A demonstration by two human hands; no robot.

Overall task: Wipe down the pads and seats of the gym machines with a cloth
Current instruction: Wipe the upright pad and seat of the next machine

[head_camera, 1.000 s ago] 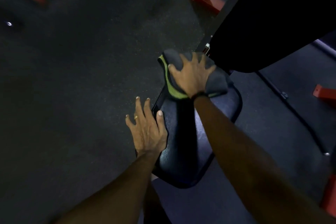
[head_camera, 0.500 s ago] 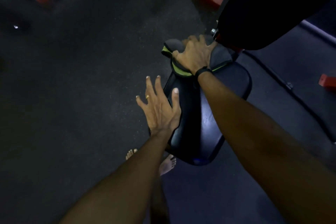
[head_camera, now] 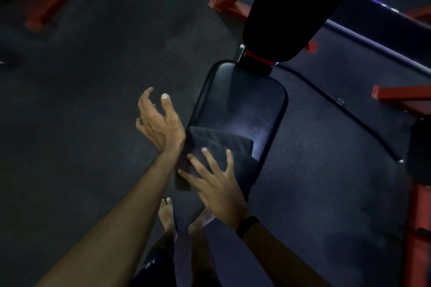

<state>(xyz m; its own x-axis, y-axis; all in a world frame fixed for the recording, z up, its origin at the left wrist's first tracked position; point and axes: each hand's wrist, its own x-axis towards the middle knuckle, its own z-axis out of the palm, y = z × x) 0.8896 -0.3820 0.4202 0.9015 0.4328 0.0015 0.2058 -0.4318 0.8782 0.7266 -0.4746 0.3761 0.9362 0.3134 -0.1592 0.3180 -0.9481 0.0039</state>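
At the seat's (head_camera: 242, 105) near edge, right hand (head_camera: 217, 190) presses cloth (head_camera: 217, 144) flat-fingered; left hand (head_camera: 158, 119) loose.

Count, head view: 2 hands, left hand (head_camera: 158, 121) and right hand (head_camera: 217, 184). 1 dark cloth (head_camera: 219, 147). 1 seat (head_camera: 247, 102) and 1 black back pad (head_camera: 291, 7). 2 bare feet (head_camera: 166, 215). 1 black wristband (head_camera: 247, 225). Red frame pcs (head_camera: 233, 0): approx. 4 visible, incl. 1 top left and 1 at right edge; too dim for exact no.
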